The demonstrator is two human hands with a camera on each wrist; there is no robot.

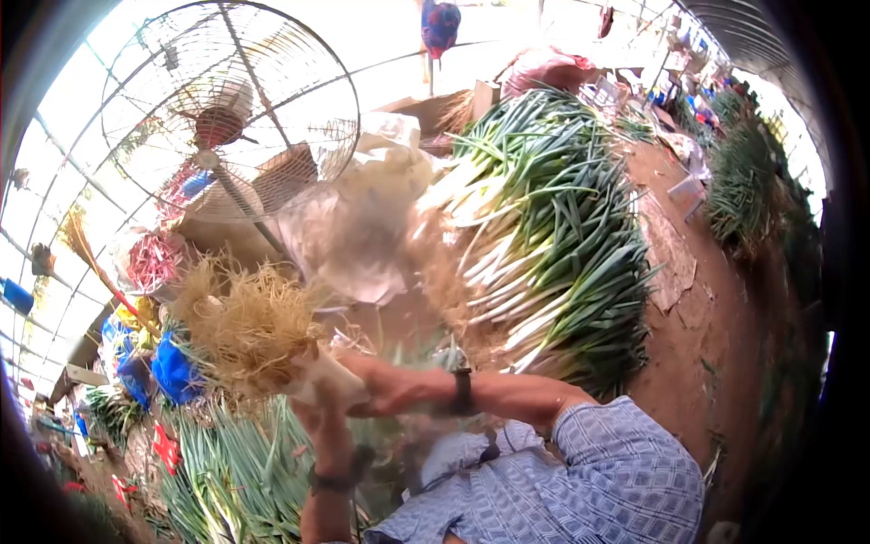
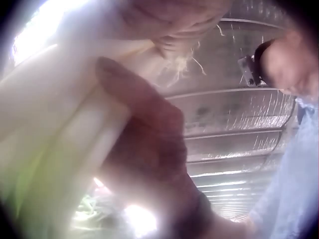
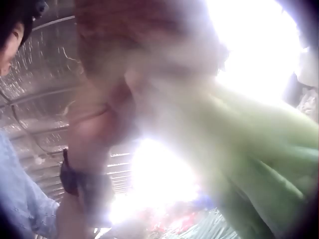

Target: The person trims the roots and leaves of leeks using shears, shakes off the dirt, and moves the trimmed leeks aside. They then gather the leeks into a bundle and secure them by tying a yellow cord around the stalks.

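Left hand [image 1: 324, 422] and right hand [image 1: 384, 385] seem, fingers blurred, clamped round rooted green onions [image 1: 246, 337].

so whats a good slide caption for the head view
Left grip and right grip hold one rooty bunch, with a fan and piled stalks beyond.

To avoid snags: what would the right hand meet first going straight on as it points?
Past the pale stems it holds, the right hand would likely meet the tangled roots; depth is unclear.

A ribbed roof [image 2: 234, 114] stands above brown floor [image 1: 693, 308] and a bright gridded wall [image 1: 56, 168].
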